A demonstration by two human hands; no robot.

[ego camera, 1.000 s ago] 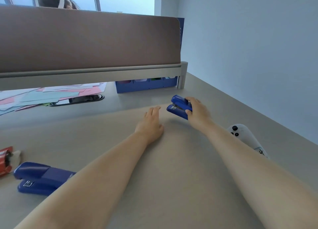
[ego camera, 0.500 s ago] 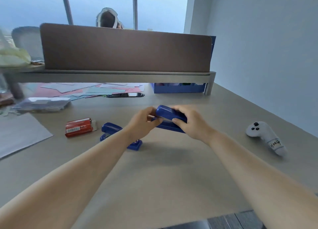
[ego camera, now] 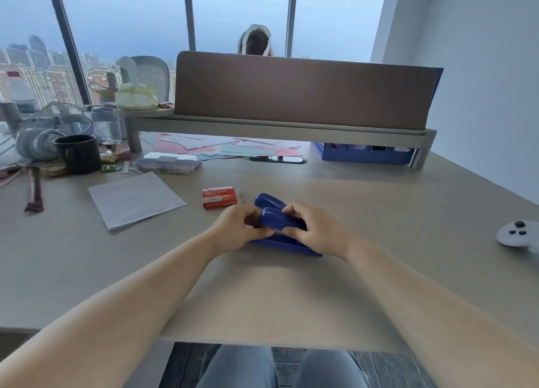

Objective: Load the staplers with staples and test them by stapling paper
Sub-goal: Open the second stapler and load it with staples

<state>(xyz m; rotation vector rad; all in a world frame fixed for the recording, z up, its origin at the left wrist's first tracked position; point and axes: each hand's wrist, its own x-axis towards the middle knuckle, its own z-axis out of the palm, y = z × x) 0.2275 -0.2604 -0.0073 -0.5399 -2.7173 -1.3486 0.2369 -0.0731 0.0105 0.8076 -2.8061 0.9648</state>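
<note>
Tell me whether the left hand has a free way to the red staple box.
Probably yes. The red staple box lies just beyond the left hand with bare desk between, but that hand and the right hand both hold the blue stapler, so it must let go first.

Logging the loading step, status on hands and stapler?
Left hand and right hand both gripping the blue stapler at desk centre. Second blue stapler right behind. Red staple box shut, untouched. Nothing blocking.

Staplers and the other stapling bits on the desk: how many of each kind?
Blue staplers: 2, one held, one behind it
Red staple box: 1
White paper sheet: 1
Total: 4
</note>
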